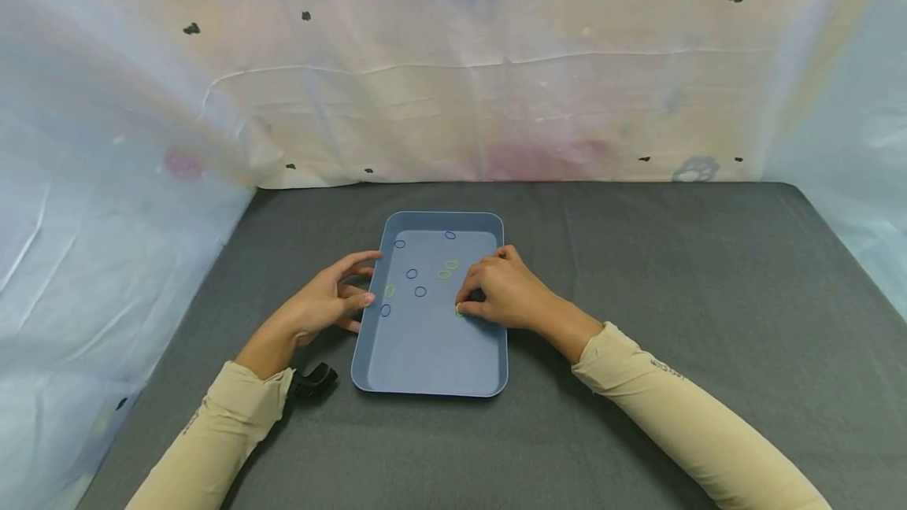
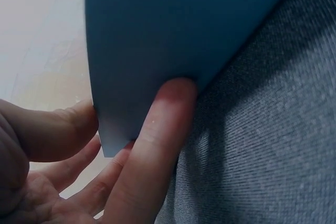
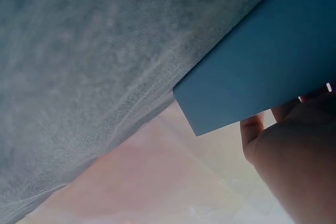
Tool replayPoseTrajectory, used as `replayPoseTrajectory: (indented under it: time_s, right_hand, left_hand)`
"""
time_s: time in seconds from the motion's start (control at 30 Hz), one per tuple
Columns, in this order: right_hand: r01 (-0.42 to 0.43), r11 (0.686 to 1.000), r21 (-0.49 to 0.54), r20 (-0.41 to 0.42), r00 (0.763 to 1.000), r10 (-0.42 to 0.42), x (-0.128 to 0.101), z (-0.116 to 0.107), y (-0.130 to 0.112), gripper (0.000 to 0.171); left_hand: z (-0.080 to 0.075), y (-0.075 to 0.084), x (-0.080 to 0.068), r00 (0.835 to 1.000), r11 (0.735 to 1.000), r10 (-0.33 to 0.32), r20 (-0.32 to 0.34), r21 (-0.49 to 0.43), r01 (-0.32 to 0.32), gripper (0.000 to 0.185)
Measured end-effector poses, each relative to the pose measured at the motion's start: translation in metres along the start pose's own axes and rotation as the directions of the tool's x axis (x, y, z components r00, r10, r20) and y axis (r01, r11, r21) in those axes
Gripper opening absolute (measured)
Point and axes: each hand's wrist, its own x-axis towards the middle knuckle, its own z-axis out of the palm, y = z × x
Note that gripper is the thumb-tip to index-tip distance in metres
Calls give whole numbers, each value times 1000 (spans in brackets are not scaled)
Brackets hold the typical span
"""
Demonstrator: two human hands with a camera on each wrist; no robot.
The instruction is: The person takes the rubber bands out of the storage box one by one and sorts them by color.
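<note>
- Head view: a blue tray point(image 1: 432, 352) lies flat on the grey table cover point(image 1: 638, 274), near its middle. Small rubber bands are scattered in the tray's far half, some dark blue point(image 1: 420, 291), some yellow-green point(image 1: 389, 290). The left hand point(image 1: 322, 304) rests against the tray's left rim, fingers loosely spread and touching the wall. The right hand point(image 1: 499, 293) reaches over the right rim, fingertips curled down and pinching a yellow band point(image 1: 459, 308) on the tray floor. A black clip point(image 1: 312, 382) lies by the left sleeve.
- Left wrist view: one finger point(image 2: 157, 140) presses the tray's outer wall point(image 2: 157, 35), the thumb beside it.
- Right wrist view: the tray's corner point(image 3: 252, 87) sits above the cloth; whether the fingers grip anything cannot be told here.
</note>
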Motion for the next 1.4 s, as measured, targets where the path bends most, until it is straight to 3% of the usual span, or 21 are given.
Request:
replayPoseTrajectory:
  time_s: [0.63, 1.07, 1.4]
  right_hand:
    - [-53, 999, 9, -104, 993, 54, -15, -16, -2, 13]
    - [-135, 973, 187, -201, 964, 172, -34, -31, -3, 8]
    - [-140, 972, 191, -210, 961, 179, -33, -40, 2, 8]
  left_hand:
    - [-3, -1, 2, 1000, 1000, 2, -11, 12, -2, 72]
    - [-7, -3, -1, 1000, 1000, 7, -12, 20, -7, 72]
    - [-9, -1, -4, 1000, 1000, 7, -14, 15, -6, 73]
